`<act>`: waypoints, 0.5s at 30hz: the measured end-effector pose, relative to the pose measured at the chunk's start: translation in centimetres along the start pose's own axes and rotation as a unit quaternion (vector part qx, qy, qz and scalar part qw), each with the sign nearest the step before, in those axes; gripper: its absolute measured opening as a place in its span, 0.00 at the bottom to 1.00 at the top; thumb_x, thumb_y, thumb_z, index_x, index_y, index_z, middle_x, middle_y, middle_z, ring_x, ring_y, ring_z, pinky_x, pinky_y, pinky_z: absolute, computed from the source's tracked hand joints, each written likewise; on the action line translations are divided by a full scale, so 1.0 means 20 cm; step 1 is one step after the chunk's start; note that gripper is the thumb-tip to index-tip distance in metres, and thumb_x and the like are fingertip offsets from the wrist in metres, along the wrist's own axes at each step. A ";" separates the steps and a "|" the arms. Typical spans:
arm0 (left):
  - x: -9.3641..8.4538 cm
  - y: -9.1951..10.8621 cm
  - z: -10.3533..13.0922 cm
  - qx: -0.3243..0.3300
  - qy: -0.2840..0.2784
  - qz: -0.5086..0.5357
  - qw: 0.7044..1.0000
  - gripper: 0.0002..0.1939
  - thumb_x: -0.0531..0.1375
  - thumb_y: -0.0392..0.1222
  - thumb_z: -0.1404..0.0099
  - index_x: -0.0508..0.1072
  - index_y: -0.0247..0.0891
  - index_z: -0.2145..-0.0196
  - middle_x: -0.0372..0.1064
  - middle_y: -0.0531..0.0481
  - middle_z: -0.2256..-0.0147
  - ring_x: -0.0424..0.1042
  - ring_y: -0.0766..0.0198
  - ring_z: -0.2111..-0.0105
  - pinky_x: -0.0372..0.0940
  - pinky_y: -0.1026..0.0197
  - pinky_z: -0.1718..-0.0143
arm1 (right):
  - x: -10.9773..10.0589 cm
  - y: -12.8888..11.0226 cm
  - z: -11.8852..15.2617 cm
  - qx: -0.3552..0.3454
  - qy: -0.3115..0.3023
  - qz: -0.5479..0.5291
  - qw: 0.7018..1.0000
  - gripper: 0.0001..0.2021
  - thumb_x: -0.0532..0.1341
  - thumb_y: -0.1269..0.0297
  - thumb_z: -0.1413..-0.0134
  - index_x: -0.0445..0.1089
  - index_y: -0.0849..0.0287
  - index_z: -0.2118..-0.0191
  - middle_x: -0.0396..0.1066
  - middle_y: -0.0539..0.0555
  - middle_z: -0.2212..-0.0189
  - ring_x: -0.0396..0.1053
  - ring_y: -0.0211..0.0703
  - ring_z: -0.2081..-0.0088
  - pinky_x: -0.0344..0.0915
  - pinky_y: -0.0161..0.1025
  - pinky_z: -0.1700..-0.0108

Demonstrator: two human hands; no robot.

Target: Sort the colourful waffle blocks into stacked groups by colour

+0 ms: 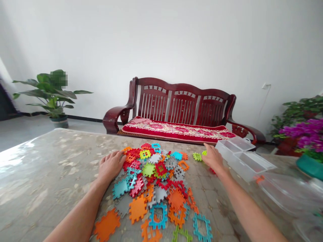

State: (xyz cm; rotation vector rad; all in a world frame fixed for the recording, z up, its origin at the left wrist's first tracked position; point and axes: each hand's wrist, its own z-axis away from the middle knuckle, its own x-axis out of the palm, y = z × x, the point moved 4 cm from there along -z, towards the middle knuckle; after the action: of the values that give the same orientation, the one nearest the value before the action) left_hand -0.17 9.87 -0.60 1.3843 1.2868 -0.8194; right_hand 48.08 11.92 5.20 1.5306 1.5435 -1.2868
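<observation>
A heap of toothed interlocking plastic tiles (148, 169) in red, orange, blue, grey and green lies on the table before me. My left hand (111, 164) rests at the heap's left edge, palm down, fingers stretched out over or against red and orange tiles. Right of the heap, my right hand (213, 157) has a lime-green tile (204, 153) between thumb and fingers; the hand hides part of it. Just left of that, another lime-green tile (197, 156) lies on the table. A red tile (212, 171) shows partly under my right wrist.
Beyond my right hand stands a clear divided plastic box (243, 164), with an orange tile (259, 178) at its near corner. A clear lid (285, 193) lies nearer. Purple flowers (308, 134) in a teal pot stand far right. A wooden bench (176, 104) is behind the patterned table (63, 178).
</observation>
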 end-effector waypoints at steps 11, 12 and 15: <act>-0.05 0.04 0.03 -0.006 -0.002 -0.002 1.000 0.26 0.42 0.52 0.30 0.71 0.44 0.45 0.66 0.44 0.40 0.65 0.51 0.41 0.53 0.46 0.40 | 0.05 -0.52 0.44 -0.187 -0.077 -0.307 0.930 0.16 0.60 0.67 0.53 0.77 0.56 0.56 0.77 0.54 0.58 0.73 0.48 0.55 0.69 0.45 0.49; -0.05 0.04 0.03 -0.007 -0.002 -0.002 1.000 0.26 0.42 0.52 0.30 0.71 0.44 0.45 0.66 0.44 0.40 0.65 0.51 0.41 0.54 0.46 0.40 | 0.04 -0.53 0.44 -0.202 -0.053 -0.295 0.933 0.18 0.60 0.69 0.54 0.76 0.55 0.55 0.76 0.55 0.55 0.72 0.49 0.52 0.66 0.47 0.45; -0.05 0.04 0.03 -0.004 -0.002 0.000 1.000 0.25 0.43 0.52 0.30 0.71 0.44 0.46 0.66 0.44 0.40 0.64 0.52 0.41 0.54 0.47 0.41 | 0.03 -0.57 0.44 -0.237 -0.029 -0.261 0.935 0.25 0.61 0.72 0.57 0.74 0.52 0.49 0.73 0.54 0.48 0.67 0.49 0.45 0.60 0.50 0.39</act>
State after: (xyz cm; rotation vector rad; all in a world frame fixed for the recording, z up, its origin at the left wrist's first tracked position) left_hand 0.42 9.17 0.41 1.3751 1.2851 -0.8159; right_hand 35.17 5.57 4.11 0.7976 2.1174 -1.0882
